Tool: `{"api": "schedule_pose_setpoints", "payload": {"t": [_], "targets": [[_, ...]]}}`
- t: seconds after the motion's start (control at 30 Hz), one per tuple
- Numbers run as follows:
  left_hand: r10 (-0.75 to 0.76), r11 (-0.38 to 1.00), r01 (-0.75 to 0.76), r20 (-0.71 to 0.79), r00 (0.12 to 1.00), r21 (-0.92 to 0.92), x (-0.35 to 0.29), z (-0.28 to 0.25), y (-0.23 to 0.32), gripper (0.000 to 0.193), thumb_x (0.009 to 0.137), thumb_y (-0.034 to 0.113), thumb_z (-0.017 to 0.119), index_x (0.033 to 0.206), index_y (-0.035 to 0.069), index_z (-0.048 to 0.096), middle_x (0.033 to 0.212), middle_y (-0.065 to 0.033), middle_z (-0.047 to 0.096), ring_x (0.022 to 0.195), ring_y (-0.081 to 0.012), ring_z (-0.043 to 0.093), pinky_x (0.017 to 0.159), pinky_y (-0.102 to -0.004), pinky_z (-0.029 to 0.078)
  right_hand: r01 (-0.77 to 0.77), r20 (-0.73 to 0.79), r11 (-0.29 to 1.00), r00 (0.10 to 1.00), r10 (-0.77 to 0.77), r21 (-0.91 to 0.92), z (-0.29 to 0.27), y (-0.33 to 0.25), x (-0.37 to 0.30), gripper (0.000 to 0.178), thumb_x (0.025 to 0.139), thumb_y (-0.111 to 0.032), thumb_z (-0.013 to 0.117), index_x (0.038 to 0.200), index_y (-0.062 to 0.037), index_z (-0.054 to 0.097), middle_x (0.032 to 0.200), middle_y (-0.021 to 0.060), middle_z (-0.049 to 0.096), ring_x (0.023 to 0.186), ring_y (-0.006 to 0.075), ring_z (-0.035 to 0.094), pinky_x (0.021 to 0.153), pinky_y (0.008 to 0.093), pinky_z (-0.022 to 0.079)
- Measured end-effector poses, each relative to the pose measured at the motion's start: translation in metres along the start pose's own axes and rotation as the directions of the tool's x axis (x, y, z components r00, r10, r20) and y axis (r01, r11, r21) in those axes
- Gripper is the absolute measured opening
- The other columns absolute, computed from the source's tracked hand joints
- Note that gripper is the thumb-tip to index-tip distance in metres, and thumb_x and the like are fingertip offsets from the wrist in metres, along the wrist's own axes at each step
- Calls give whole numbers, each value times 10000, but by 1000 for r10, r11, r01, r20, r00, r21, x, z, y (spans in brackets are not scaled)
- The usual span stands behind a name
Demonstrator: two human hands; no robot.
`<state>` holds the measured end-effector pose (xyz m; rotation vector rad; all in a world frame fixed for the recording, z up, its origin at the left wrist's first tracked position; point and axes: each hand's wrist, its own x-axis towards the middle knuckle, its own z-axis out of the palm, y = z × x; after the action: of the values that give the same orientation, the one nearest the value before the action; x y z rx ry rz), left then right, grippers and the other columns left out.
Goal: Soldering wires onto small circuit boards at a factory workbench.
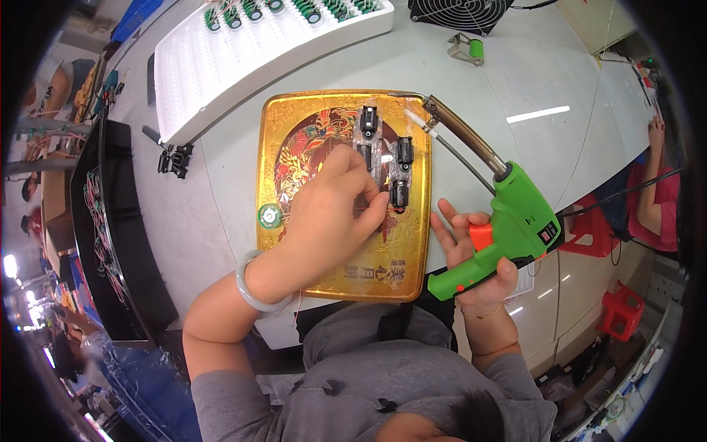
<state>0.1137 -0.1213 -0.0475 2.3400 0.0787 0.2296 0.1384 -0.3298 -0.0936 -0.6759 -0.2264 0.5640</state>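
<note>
In my right hand (482, 276) is a green soldering gun (524, 214) with an orange trigger; its metal barrel and thin feed tube reach up over the far right corner of a gold tin lid (346, 283). My left hand (335, 206) is over the lid, thumb and fingers pinched together beside a small black part (398, 194). A thin red wire shows near the fingertips, but what they grip is too small to make out. More black parts (368, 121) sit on a clear strip on the lid. A round green-and-white piece (270, 216) lies near my left wrist.
A white foam tray (213, 81) with several green coils stands at the back left. At the left are loose black parts (175, 160) and a black bin (121, 243) of wired pieces. A black fan (460, 13) and a green spool on a stand (468, 50) are at the back.
</note>
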Motion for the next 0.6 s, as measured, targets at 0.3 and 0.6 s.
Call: {"api": "schedule_pose_setpoints", "payload": {"t": [0.3,0.6], "targets": [[-34,999,34,11,999,2,-1,-1,-1,153,709,131,634,648,34,533,820,-66,481,613,-235,553,548,-335,444,-23,-3,1000,1000,23,-14,0,-1,3,577,699,-393,578,1132,-33,452,1110,113,524,1241,366,271,1050,487,142],[-23,1000,23,7,1000,-2,-1,-1,-2,154,707,130,632,638,36,532,821,-70,485,621,-250,544,551,-349,432,3,44,998,999,-5,67,-4,1,4,584,722,-305,531,1176,35,393,1147,169,474,1240,390,260,1057,466,144]]}}
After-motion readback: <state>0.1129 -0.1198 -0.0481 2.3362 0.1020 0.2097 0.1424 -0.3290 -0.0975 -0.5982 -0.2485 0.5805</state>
